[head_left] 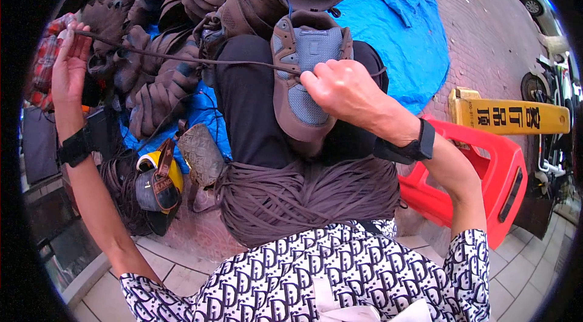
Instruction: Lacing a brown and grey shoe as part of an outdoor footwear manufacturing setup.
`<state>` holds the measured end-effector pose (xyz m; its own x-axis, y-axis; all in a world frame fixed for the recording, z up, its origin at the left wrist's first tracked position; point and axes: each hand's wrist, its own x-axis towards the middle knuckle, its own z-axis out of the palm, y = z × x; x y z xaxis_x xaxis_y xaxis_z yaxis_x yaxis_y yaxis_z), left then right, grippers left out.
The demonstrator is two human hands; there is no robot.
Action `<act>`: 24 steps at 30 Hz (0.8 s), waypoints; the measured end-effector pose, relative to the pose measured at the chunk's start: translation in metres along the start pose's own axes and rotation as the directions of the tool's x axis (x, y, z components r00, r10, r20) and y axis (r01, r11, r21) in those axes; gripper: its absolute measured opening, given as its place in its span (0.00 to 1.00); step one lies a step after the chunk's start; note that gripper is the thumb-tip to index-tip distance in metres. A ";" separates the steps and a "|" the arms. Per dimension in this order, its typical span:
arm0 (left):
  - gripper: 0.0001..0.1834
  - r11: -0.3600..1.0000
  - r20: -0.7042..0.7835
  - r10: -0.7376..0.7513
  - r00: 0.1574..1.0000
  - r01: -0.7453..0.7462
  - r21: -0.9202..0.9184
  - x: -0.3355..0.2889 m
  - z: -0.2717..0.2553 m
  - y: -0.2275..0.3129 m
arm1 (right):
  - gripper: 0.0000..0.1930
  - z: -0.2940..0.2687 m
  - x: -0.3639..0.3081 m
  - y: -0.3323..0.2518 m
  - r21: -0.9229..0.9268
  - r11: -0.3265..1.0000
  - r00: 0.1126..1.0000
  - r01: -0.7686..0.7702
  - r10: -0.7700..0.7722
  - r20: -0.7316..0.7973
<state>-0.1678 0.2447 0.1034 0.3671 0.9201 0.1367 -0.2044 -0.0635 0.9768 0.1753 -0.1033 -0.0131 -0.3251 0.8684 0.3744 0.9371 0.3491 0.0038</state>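
Observation:
A brown shoe upper with a blue-grey mesh tongue (310, 48) rests on my dark-trousered knees, toe toward me. One brown shoelace (182, 59) stretches taut across it from the far left. Out at that left end, my left hand (71, 70) is raised with the lace caught at its thumb and fingers. Over the shoe's front eyelets, my right hand (343, 91) is closed on the lace, and its short end sticks out to the right. A thick bundle of brown laces (303, 200) lies across my lap.
Stacked brown shoe uppers (158, 91) lie ahead and left on a blue tarp (407, 36). A red plastic stool (455, 170) stands at my right, near a yellow sign board (510, 113). A patterned pouch (203, 155) is by my left knee. Someone's plaid sleeve (45, 73) shows far left.

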 end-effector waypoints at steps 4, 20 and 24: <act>0.17 0.975 -0.002 -0.112 0.994 0.110 0.191 -0.020 0.039 -0.036 | 0.04 -0.002 0.001 0.007 0.139 0.990 0.999 -0.038 0.040 -0.018; 0.11 0.542 0.817 0.078 0.571 -0.713 0.446 -0.165 0.256 -0.122 | 0.09 -0.011 -0.021 0.021 0.814 0.479 0.900 -0.328 0.421 0.115; 0.11 0.218 0.911 0.010 0.411 -0.890 0.400 -0.172 0.264 -0.125 | 0.09 -0.008 -0.023 0.023 0.816 0.472 0.882 -0.333 0.462 0.093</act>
<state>0.0340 -0.0079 0.0007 0.9760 0.0256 0.2164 -0.0088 -0.9876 0.1567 0.2051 -0.1181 -0.0138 0.1349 0.9599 0.2459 0.4463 0.1627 -0.8800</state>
